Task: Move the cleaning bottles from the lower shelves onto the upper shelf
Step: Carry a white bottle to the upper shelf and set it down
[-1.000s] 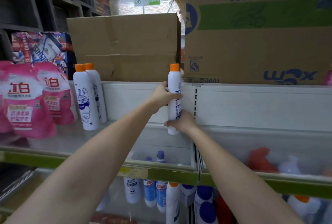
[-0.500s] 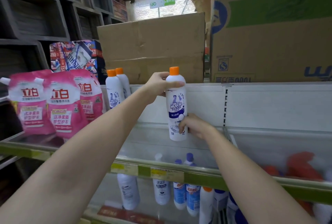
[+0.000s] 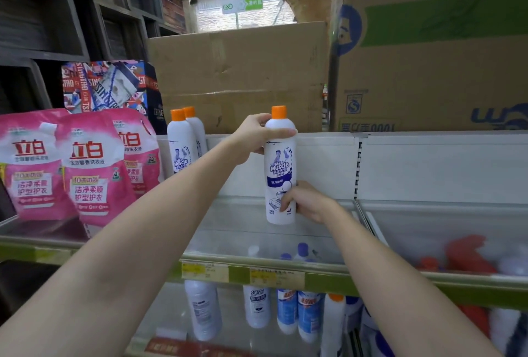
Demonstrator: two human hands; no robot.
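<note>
The white bottle [image 3: 280, 168] with the orange cap stands straight up, cap at 12 o'clock and bottom at 6 o'clock. It is over the upper shelf [image 3: 257, 238], close to the white back wall. I cannot tell if its bottom touches the shelf yet.

The left hand [image 3: 257, 136] grips the bottle near the top, from the 9 o'clock side, with its fingers curled round the shoulder. The right hand [image 3: 307, 200] holds it low down, from the 4 o'clock side, with its fingers curled on the front. Both hands are on the bottle, so neither is nearer. I think the next move is to set it down or slide it toward 9 o'clock.

At 9 o'clock from this bottle stand two more orange-capped bottles [image 3: 181, 142], one right behind the other, well apart from the held one. So that makes three on this level.

Further toward 9 o'clock there are three pink bags [image 3: 94, 173].

At 6 o'clock, on the lower shelf [image 3: 257, 339], about five bottles [image 3: 258, 306] stand in plain view. More sit further right, but they are too blurry to count.

At 12 o'clock sit two big cardboard boxes [image 3: 240, 76].
</note>
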